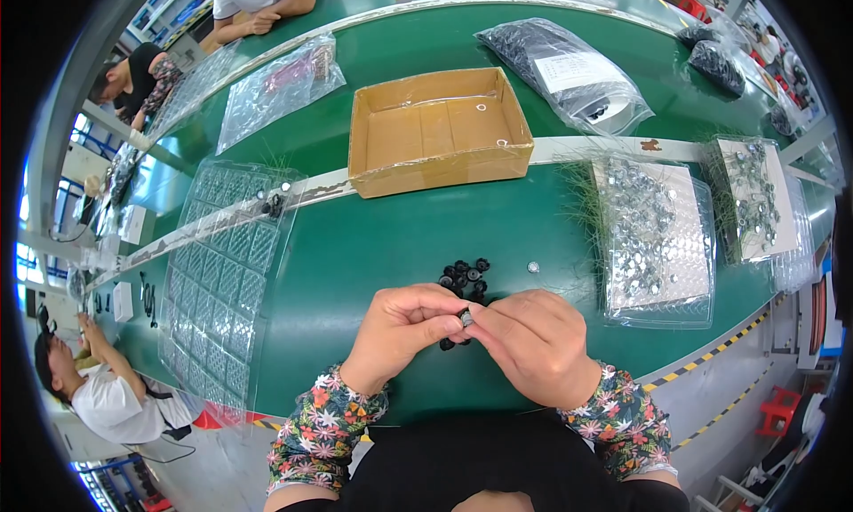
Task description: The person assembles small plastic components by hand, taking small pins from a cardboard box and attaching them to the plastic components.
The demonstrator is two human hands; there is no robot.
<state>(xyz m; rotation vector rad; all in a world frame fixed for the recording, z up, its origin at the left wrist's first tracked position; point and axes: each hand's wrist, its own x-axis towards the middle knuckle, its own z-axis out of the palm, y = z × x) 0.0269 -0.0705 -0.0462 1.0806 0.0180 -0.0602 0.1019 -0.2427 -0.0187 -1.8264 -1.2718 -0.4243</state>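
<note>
My left hand and my right hand meet over the near part of the green table. Between their pinched fingertips sits a small round part, dark with a silvery face; its exact kind I cannot make out. Just beyond the fingers lies a loose pile of small black round parts, some partly hidden behind my hands. A single small silvery round piece rests apart, to the right of the pile.
An open cardboard box stands beyond my hands. Clear moulded trays lie left, with several small parts on one edge. At right, small silvery pieces with thin green wires cover a board. Bags lie farther back; other people sit around.
</note>
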